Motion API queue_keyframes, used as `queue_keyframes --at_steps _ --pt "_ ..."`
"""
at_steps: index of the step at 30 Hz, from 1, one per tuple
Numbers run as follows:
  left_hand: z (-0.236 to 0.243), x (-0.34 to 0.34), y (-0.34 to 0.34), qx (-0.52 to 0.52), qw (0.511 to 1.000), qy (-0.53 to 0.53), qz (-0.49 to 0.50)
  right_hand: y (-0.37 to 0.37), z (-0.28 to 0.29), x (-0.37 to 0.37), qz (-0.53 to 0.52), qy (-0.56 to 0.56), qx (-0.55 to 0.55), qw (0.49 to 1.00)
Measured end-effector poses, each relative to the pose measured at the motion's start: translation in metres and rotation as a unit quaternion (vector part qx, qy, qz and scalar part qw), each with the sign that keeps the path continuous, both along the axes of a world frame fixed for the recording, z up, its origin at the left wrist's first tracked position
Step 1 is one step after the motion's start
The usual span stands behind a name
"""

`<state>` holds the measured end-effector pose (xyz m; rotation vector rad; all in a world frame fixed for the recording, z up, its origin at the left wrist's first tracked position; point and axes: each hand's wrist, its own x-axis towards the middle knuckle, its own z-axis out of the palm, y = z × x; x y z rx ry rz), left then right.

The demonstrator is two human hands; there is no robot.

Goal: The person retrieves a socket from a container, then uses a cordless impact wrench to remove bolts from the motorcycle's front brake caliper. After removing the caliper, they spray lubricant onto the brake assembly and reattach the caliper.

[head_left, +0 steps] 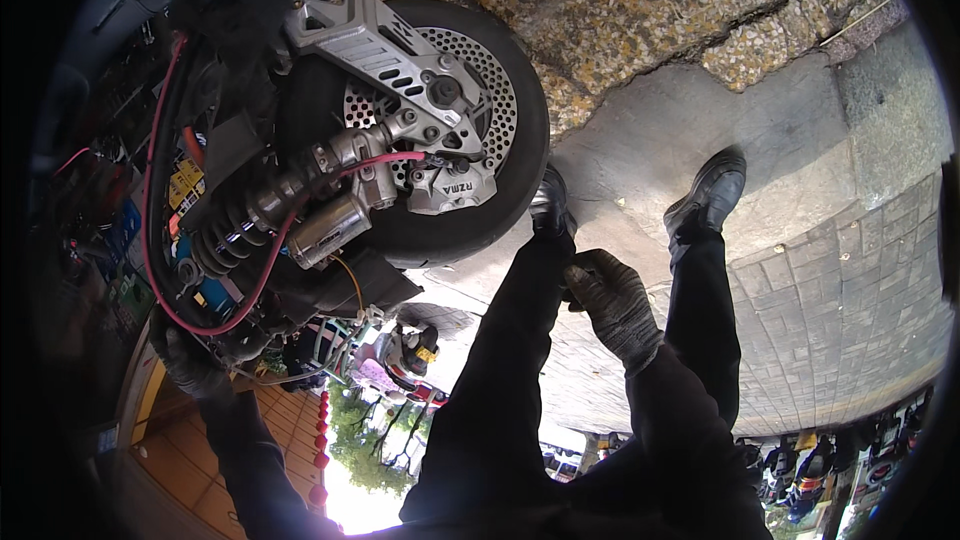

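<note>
Upper left is the wheel (522, 130) of a scooter or motorbike, with a drilled brake disc (500, 70), a silver brake caliper (452, 190) and a silver swingarm-like bracket (380, 40). Beside it runs a coil-spring shock absorber (235, 225) with a silver cylinder (330, 230). A pink-red hose (268, 285) loops from the caliper around the shock. My left hand (190, 362), gloved, is at the machine's dark lower part near the hose loop; shadow hides its fingers. My right hand (615, 308), in a grey glove, hangs apart from the machine, fingers curled; anything inside is hidden.
My legs and two black shoes (715, 190) stand on a concrete slab (640, 130). Rough pebbled stone (620, 10) borders it above, and grey paving (840, 290) lies at the right. A dark panel (375, 285) and thin yellow wire (352, 280) hang beside the wheel.
</note>
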<state>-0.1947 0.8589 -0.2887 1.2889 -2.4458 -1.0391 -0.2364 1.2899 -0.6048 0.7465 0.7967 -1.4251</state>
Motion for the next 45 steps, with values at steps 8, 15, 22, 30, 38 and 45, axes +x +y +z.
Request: queue_keyframes --at_steps 8,15,22,30,38,45 --pt "0.002 0.003 -0.005 0.02 0.999 0.031 0.026 0.016 0.002 -0.043 -0.028 -0.013 -0.019 0.999" --pt "0.004 0.003 -0.005 0.015 0.999 0.031 0.018 0.013 -0.003 -0.054 -0.031 -0.017 -0.028 0.999" --pt "0.003 0.008 -0.008 0.002 0.999 0.045 0.017 0.013 -0.007 -0.057 -0.017 -0.011 -0.025 0.999" --pt "0.001 0.011 -0.007 -0.034 0.999 0.035 0.002 0.01 -0.01 -0.052 -0.013 -0.02 -0.027 0.999" --pt "0.0 0.012 -0.009 -0.084 0.996 -0.001 -0.024 0.007 -0.007 -0.046 -0.039 0.001 -0.03 0.999" --pt "-0.008 0.004 0.004 -0.052 0.998 0.029 0.021 0.006 -0.006 -0.043 -0.034 -0.011 -0.026 0.999"
